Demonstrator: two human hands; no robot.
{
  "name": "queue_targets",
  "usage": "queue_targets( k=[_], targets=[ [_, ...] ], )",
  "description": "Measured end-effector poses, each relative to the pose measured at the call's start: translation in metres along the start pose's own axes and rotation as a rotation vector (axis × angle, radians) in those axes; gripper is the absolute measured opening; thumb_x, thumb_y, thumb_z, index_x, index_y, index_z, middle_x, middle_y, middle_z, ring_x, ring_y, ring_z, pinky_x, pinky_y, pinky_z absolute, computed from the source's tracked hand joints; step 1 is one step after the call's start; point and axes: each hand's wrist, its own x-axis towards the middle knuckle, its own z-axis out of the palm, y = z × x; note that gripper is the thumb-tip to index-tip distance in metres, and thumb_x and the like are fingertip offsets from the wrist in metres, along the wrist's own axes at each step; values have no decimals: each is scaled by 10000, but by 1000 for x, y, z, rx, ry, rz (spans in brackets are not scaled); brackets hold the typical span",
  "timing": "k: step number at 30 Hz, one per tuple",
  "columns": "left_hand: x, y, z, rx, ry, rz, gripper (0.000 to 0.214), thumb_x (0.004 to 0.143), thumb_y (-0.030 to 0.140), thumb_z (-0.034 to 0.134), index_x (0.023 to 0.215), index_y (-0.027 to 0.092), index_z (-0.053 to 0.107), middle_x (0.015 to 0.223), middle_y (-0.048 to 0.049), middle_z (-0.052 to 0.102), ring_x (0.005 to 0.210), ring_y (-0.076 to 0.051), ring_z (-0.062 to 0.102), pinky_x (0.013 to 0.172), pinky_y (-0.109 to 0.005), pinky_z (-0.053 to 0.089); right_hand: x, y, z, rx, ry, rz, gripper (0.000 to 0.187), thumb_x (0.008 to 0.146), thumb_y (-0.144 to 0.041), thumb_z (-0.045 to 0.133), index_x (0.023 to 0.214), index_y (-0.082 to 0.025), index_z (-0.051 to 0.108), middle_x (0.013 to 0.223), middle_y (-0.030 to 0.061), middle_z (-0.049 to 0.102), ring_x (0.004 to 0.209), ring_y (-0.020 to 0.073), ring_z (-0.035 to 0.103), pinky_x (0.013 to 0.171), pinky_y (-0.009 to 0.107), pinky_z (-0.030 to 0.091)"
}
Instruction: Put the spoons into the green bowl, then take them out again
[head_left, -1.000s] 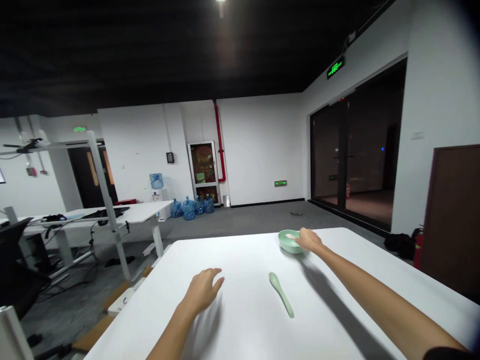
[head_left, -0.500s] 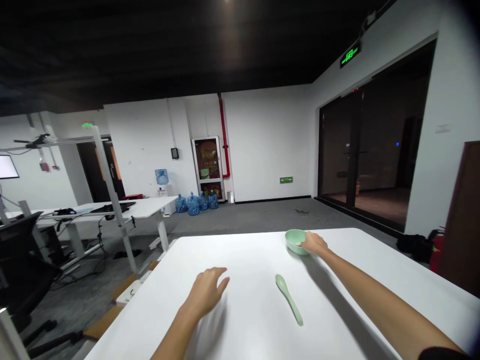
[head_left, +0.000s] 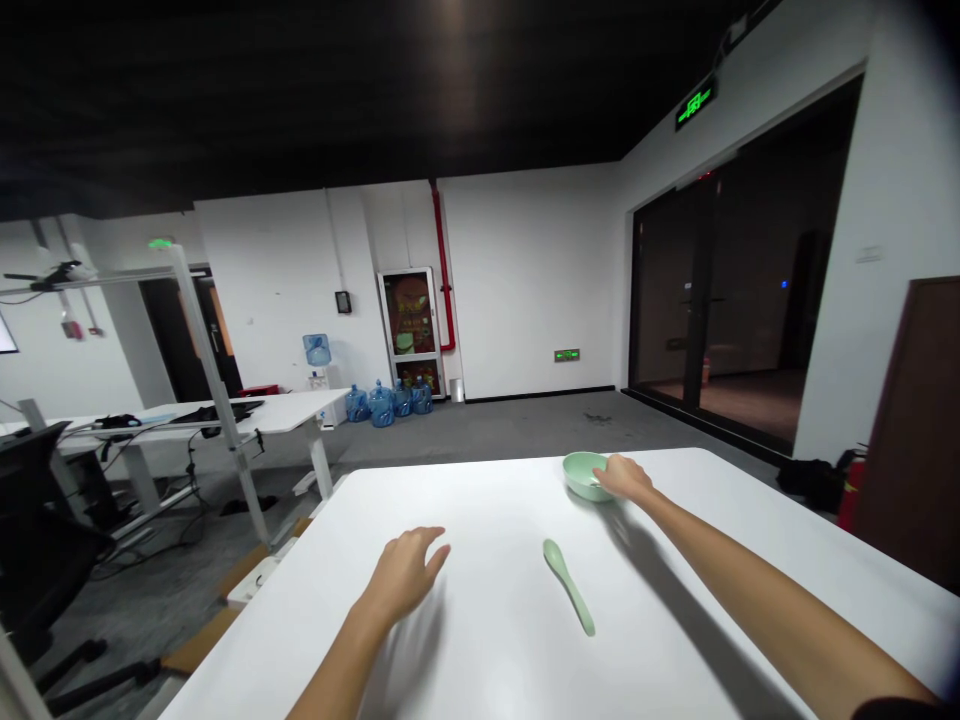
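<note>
My right hand [head_left: 622, 479] lies at the far side of the white table, with its fingertips over the rim of a pale green bowl [head_left: 583, 476]. The inside of the bowl is mostly hidden by the rim and fingers. A pale green spoon [head_left: 568, 585] lies on the white table [head_left: 480, 505], lengthwise, between my hands and apart from both. My left hand [head_left: 403, 576] hovers low over the table's left part, its fingers slightly curled and apart, holding nothing.
White sit-stand desks [head_left: 262, 412] with cables and dark items stand to the left, with a black office chair [head_left: 37, 500] beside them. Blue water jugs [head_left: 381, 405] line the far wall. A fire extinguisher [head_left: 847, 495] and a black bag [head_left: 806, 485] sit by the glass doors.
The whole view has shifted slightly as my head moved. My hands, the bowl and the spoon keep about the same places relative to one another.
</note>
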Motion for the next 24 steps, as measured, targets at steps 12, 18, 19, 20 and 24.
queue_targets(
  k=[12, 18, 19, 20, 24],
  targets=[
    [-2, -1, 0, 49, 10, 21, 543, 952, 490, 352, 1329, 185, 598, 1373, -81, 633, 1293, -259, 556, 1061, -381, 419, -97, 6, -59, 50, 72, -203, 571, 911, -570, 415, 1285, -186, 611, 1204, 157, 683, 1118, 325, 623, 838, 350, 440],
    [-6, 1, -3, 66, 13, 13, 548, 950, 485, 353, 1332, 175, 595, 1377, -87, 628, 1299, -263, 551, 1057, -376, 421, -143, 18, -56, 101, 24, -304, 681, 915, -579, 428, 1465, -178, 444, 1372, 149, 599, 1231, 328, 563, 944, 381, 429],
    [-6, 0, -2, 68, 13, 14, 546, 950, 485, 354, 1332, 178, 595, 1377, -87, 628, 1299, -263, 551, 1056, -374, 421, -148, 21, -53, 108, 16, -325, 680, 913, -575, 438, 1476, -193, 434, 1416, 138, 567, 1260, 324, 542, 965, 381, 421],
    [-6, 0, -2, 70, 14, 15, 544, 949, 484, 355, 1331, 180, 595, 1377, -86, 629, 1299, -262, 551, 1056, -375, 421, -152, 23, -49, 115, 3, -344, 673, 912, -569, 447, 1482, -212, 427, 1438, 124, 550, 1273, 320, 533, 974, 382, 420],
    [-8, 0, 0, 72, 26, 24, 532, 947, 477, 361, 1326, 188, 599, 1374, -82, 631, 1300, -261, 548, 1062, -380, 416, -161, 32, -34, 104, -85, -358, 643, 911, -551, 453, 1476, -245, 432, 1395, 107, 589, 1242, 318, 560, 960, 399, 435]
  ],
)
